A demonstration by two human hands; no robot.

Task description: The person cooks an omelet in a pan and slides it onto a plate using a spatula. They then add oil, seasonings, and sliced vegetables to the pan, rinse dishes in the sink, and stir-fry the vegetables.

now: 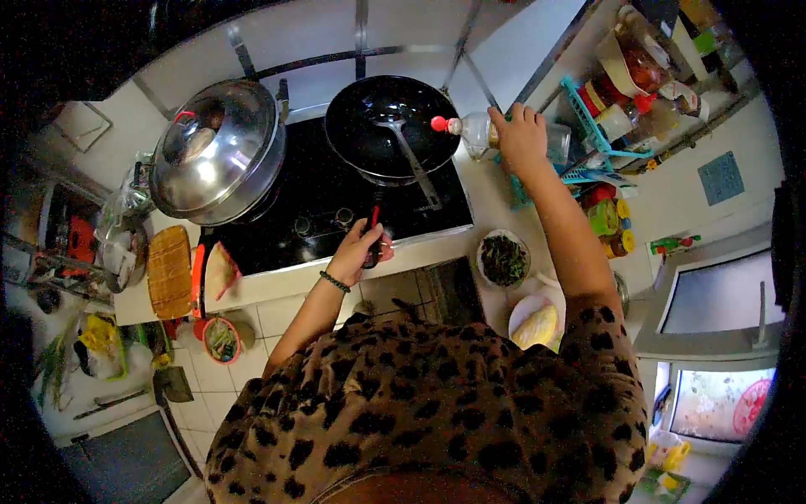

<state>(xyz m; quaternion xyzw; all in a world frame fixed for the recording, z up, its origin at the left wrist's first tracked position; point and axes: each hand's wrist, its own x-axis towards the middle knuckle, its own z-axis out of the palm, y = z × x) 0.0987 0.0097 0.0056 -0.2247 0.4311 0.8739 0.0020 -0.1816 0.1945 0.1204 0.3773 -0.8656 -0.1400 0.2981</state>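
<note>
My left hand (363,249) is closed around the handle (375,225) of a black wok (353,134) on the stove. A metal spatula (408,154) rests in the wok, its handle lying over the near right rim. To the right of the wok, my right hand (522,139) grips a clear plastic bottle (480,134) with a red cap. The bottle is tipped nearly flat, its capped end pointing left over the wok's right rim. Whether anything flows from it cannot be made out.
A large lidded steel pot (220,151) stands on the left burner. A wooden board (170,270) and a red-handled knife (198,277) lie at the counter's left. On the right are a bowl of dark greens (503,258), a plate (522,312) and a blue rack (592,118).
</note>
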